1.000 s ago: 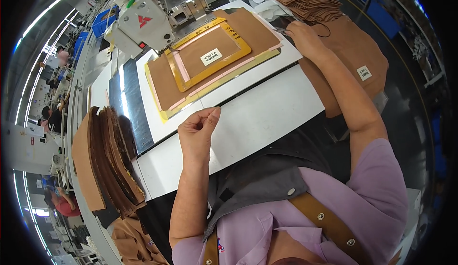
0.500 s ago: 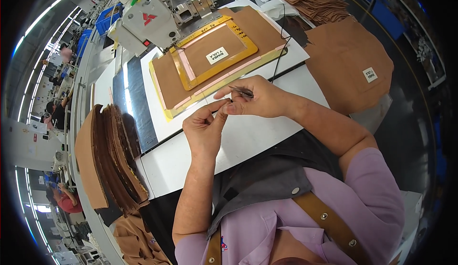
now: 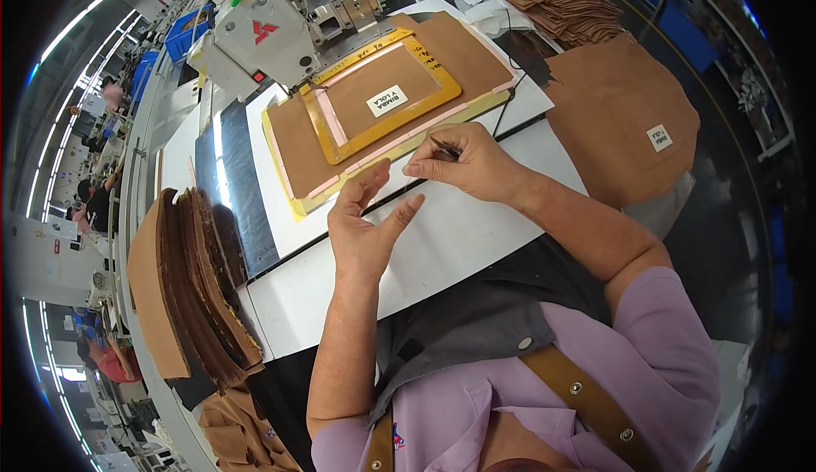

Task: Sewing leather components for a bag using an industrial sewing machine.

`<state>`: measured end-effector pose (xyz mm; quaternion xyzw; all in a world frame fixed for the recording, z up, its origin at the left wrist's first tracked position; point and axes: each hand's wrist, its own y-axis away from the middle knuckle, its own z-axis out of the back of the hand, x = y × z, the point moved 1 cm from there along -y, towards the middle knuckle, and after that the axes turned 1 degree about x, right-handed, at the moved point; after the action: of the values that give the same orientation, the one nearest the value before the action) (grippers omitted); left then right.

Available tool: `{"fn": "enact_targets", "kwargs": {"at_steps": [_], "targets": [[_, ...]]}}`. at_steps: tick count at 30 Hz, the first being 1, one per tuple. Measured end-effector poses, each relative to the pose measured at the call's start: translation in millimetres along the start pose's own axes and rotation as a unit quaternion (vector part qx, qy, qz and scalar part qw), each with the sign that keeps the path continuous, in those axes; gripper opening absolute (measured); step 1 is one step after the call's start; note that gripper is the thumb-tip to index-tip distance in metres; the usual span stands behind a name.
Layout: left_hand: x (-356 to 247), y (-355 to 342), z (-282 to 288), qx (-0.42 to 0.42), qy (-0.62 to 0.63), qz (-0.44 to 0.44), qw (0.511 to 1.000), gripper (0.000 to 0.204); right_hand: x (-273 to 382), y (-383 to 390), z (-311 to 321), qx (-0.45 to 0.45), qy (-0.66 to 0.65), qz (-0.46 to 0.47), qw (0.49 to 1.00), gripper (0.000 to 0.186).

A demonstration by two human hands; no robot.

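Observation:
My left hand (image 3: 364,217) is over the white board, thumb and fingers spread, with nothing between them. Just to its right, my right hand (image 3: 476,164) is closed, its thumb and forefinger pinched together. A small dark, pointed metal tool that looks like thread snips (image 3: 445,148) is tucked in its curled fingers. Whether the pinch also holds a thread is too small to tell. Beyond both hands lies a brown leather-like panel (image 3: 293,145) with a white label (image 3: 387,100). A yellow frame (image 3: 442,90) lies on the panel, around the label.
A white sewing machine (image 3: 263,39) stands at the far end of the panel. Upright brown pieces (image 3: 161,293) are stacked at left. At right lies another labelled brown piece (image 3: 625,124), with a pile of brown pieces (image 3: 561,5) behind it. A black cord (image 3: 501,115) runs beside the board.
My hands were together at the fingertips; now they are apart. The left hand has opened, and the right has moved slightly right and up, keeping the snips.

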<state>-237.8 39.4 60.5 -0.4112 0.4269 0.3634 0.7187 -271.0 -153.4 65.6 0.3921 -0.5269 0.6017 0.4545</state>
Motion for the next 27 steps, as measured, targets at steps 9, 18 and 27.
{"fn": "enact_targets", "kwargs": {"at_steps": [9,18,27], "targets": [[5.1,-20.4,-5.2,0.042,0.275,0.166,0.946,0.021,-1.9,-16.3,2.0,-0.001,-0.025,0.002,1.000,0.015],[12.4,-57.0,9.3,0.017,0.254,0.205,0.945,0.017,-18.6,-62.6,40.5,-0.053,0.026,0.016,0.998,0.015],[-16.5,-77.9,22.2,0.089,0.258,0.095,0.957,0.008,-23.5,-113.5,71.1,0.007,0.148,-0.013,0.989,0.023]]}}
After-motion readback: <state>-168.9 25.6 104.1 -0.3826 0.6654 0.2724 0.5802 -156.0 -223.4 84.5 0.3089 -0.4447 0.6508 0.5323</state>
